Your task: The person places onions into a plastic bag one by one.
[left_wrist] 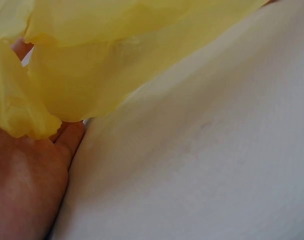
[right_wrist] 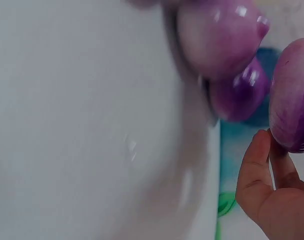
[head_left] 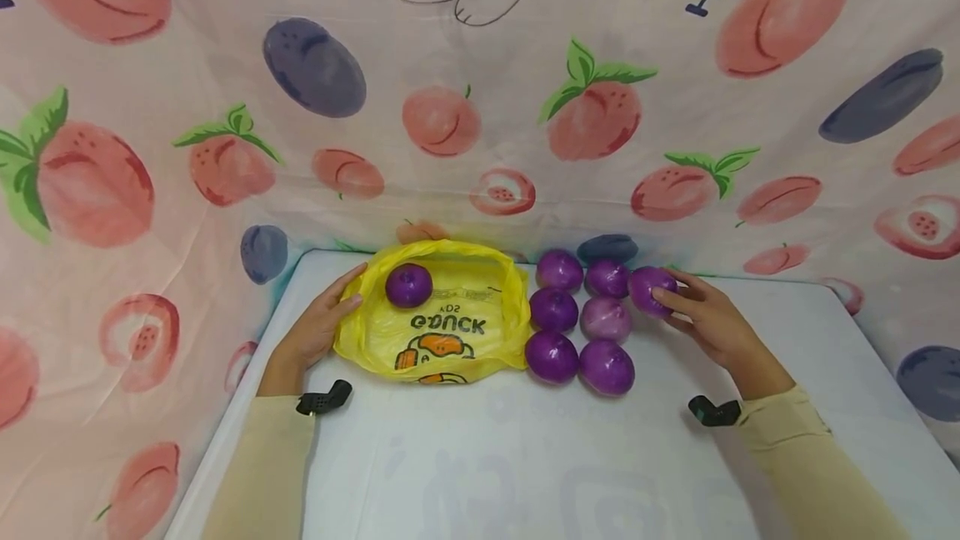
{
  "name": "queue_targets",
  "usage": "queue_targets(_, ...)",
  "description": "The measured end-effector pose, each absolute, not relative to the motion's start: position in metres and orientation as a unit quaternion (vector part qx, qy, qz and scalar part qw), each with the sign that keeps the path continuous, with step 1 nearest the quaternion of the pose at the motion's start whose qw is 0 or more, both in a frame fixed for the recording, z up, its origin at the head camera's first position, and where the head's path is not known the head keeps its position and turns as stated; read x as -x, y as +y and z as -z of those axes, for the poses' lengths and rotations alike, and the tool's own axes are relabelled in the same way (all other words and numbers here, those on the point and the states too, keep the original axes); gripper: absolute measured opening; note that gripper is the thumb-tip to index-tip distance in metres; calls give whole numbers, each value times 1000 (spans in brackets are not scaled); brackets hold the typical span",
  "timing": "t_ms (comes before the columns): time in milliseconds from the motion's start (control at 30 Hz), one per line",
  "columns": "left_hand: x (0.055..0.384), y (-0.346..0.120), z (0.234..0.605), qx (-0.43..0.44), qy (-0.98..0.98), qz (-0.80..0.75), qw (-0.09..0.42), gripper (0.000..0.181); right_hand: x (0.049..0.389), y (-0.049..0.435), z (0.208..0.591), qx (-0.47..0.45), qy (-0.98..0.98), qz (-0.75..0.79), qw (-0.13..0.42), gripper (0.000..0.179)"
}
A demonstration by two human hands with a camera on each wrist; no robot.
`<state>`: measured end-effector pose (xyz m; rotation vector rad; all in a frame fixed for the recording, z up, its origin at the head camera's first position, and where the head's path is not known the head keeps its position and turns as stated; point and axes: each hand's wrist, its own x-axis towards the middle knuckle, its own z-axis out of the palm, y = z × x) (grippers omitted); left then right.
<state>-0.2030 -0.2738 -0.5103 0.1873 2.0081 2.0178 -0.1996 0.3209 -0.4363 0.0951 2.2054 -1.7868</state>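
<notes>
One purple onion (head_left: pixel 651 288) is in the right hand (head_left: pixel 693 315): thumb on the near side, fingers behind, gripped near the tips. Can't tell from here whether it clears the table. Left hand (head_left: pixel 318 323) is pinching the left rim of the yellow bag (head_left: pixel 516 302), thumb over the edge, fingers outside. Bag lies flat, mouth spread wide and facing up. Inside it, upper left, sits a single onion (head_left: pixel 408 285), neither hand on it. Just right of the bag: six loose onions (head_left: pixel 553 309), two columns of three, one paler than the others; the held one is right beside the top of the far column. Count: one in the bag, one in hand, six on the white table (head_left: pixel 465 457). My read is early days, seven of eight outside. Behind it all, a fruit-print cloth (head_left: pixel 502 65).
</notes>
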Motion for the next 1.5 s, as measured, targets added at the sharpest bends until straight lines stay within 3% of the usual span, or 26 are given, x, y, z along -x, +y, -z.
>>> queue_targets(1167, 203, -273, 507, -74, 694, -702, 143, 63, 212, 204, 405, 42, 775, 598, 199, 67)
queue_targets(1500, 202, -274, 507, -71, 696, -700, 143, 62, 205, 174, 402, 29, 793, 566, 224, 73)
